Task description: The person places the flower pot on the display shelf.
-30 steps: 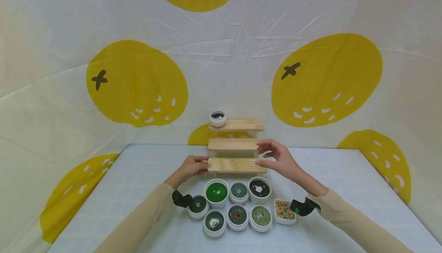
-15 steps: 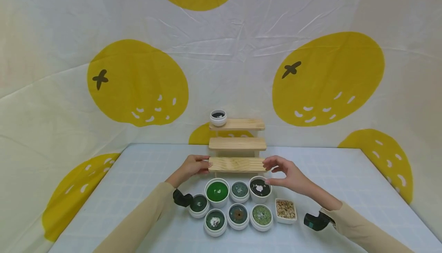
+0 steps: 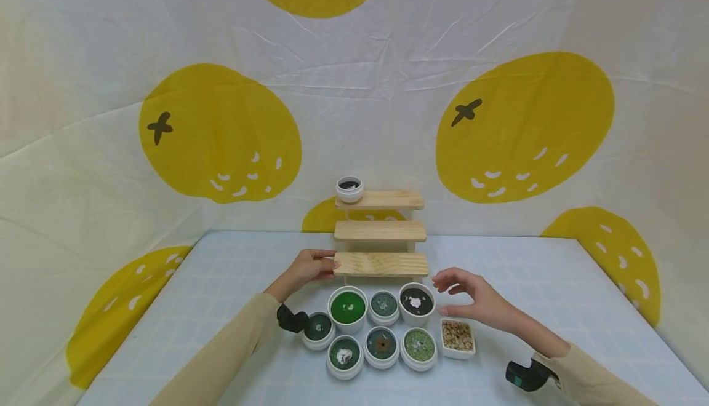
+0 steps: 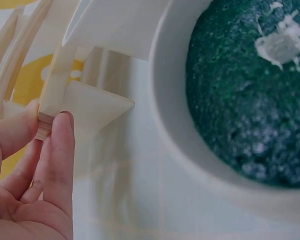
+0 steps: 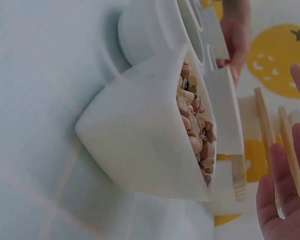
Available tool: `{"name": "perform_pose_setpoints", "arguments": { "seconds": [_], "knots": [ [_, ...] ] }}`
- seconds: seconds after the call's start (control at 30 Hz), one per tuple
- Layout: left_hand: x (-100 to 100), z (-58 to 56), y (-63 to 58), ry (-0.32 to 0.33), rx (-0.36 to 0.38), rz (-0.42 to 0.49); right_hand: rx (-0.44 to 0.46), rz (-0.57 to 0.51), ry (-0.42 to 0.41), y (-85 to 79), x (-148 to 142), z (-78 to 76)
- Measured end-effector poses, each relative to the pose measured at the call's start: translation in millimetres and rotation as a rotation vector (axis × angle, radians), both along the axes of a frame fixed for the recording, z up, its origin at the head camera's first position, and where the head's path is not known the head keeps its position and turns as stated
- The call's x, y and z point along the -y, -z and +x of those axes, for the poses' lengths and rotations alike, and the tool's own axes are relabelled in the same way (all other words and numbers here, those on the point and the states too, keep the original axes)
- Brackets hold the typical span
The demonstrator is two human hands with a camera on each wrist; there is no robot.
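A three-step wooden display stand [image 3: 381, 263] stands at the middle back. My left hand [image 3: 303, 270] pinches the left end of its lowest board; the left wrist view shows thumb and fingers on the board's end [image 4: 44, 124]. My right hand [image 3: 479, 298] is in the air with loosely bent fingers and nothing in them, just above and behind a square white pot of pebbles [image 3: 457, 339]. Left of that pot, a round white pot with a dark filling [image 3: 416, 305] sits at the stand's front right. One small round pot [image 3: 349, 191] rests on the top step's left end.
Several more round white pots crowd in front of the stand, among them one with a bright green filling [image 3: 348, 309] and one with a speckled green filling [image 3: 419, 349]. A pale blue checked cloth covers the table [image 3: 554, 307]. Behind hangs a cloth with yellow fruit prints [image 3: 526, 129].
My right hand has drawn away from the right end of the stand, moving right and toward me, down to the pebble pot. My left hand has kept its hold on the lowest board.
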State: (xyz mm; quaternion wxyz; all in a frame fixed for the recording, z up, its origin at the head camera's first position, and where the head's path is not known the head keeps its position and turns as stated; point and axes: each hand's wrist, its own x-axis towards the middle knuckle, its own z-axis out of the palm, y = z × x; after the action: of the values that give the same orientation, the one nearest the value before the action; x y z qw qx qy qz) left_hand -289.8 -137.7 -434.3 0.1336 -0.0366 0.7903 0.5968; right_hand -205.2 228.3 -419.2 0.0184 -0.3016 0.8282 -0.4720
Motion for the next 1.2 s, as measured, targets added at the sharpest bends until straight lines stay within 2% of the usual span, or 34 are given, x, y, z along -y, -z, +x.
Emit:
{"name": "perform_pose_setpoints", "arguments": {
  "seconds": [0.3, 0.67, 0.97, 1.2],
  "knots": [
    [0.5, 0.8, -1.9, 0.024, 0.009, 0.009, 0.01, 0.052, 0.052, -0.7, -8.6, 8.8],
    [0.1, 1.1, -0.5, 0.019, 0.014, 0.026, 0.089, 0.037, -0.073, 10.7, -24.0, 16.7],
    [-0.4, -1.0, 0.7, 0.008, 0.015, 0.012, 0.098, 0.023, -0.144, 22.1, -36.2, 21.5],
    [0.5, -2.5, 3.1, 0.006, 0.025, 0.006, 0.18, 0.013, -0.176, 24.9, -39.7, 24.1]
  ]
}}
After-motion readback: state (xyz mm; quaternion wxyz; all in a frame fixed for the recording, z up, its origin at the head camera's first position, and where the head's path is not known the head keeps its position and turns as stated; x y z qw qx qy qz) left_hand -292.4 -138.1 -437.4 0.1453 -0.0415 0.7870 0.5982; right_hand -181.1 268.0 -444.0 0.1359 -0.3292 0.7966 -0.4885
